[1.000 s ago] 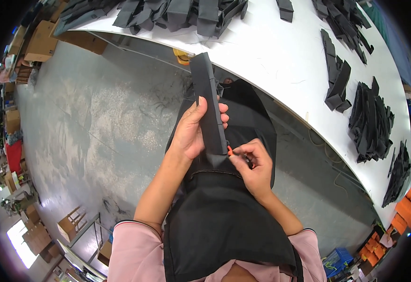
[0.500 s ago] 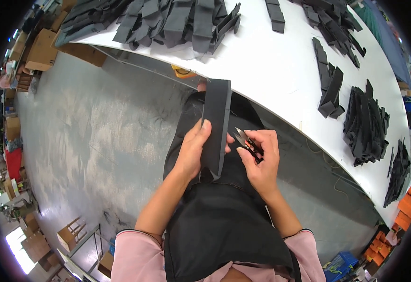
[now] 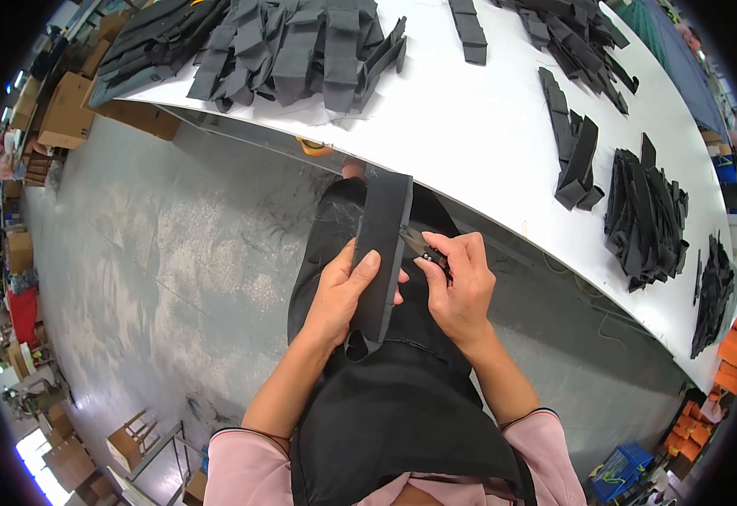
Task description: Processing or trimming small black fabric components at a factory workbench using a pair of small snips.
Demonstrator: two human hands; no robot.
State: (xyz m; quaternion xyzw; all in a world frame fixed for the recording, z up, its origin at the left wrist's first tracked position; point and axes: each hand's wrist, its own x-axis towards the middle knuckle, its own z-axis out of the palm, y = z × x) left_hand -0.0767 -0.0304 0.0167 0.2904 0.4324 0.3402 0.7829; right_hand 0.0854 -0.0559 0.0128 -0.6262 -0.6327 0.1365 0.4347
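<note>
A long dark grey fabric strip [image 3: 383, 219] stretches over my lap, its near end curled into a loop. My left hand [image 3: 341, 291] grips it, thumb on top and fingertips showing past the strip's right edge. In my right hand [image 3: 463, 282] is a pair of black-handled thread snips [image 3: 426, 250], held between thumb and fingers. The snips' blade tips meet the strip's right edge; whether a thread lies between them is too small to tell. Beneath the strip is my black apron [image 3: 368, 413].
The white table [image 3: 452, 126] curves ahead and to the right, its edge close past the strip's far end. Piles of dark fabric pieces [image 3: 301, 55] and a bundle of strips [image 3: 645, 221] lie on it. A blue crate [image 3: 621, 472] stands on the floor at lower right.
The snips have moved left to the strip's edge, and their blades have come closer together. My left hand and the strip sit slightly lower in view.
</note>
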